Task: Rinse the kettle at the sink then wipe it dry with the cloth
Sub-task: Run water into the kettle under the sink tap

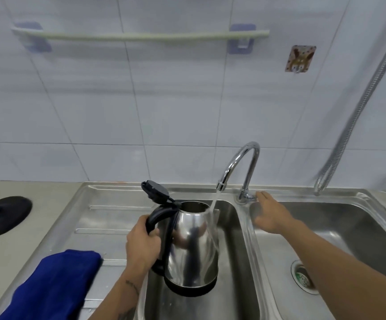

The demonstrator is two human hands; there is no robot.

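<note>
A shiny steel kettle (pixel 190 245) with a black handle and its black lid flipped up hangs over the left sink basin (pixel 231 227). My left hand (pixel 144 244) grips its handle. Water runs from the chrome tap (pixel 240 167) and hits the kettle's rim, spilling down its right side. My right hand (pixel 271 214) reaches toward the tap's base with fingers stretched out, holding nothing. A blue cloth (pixel 55 285) lies on the draining board at the lower left.
The black kettle base (pixel 3 215) sits on the counter at the left. A second basin with a drain strainer (pixel 303 277) is at the right. A metal hose (pixel 360 107) hangs down the tiled wall. A towel rail (pixel 138 36) is mounted above.
</note>
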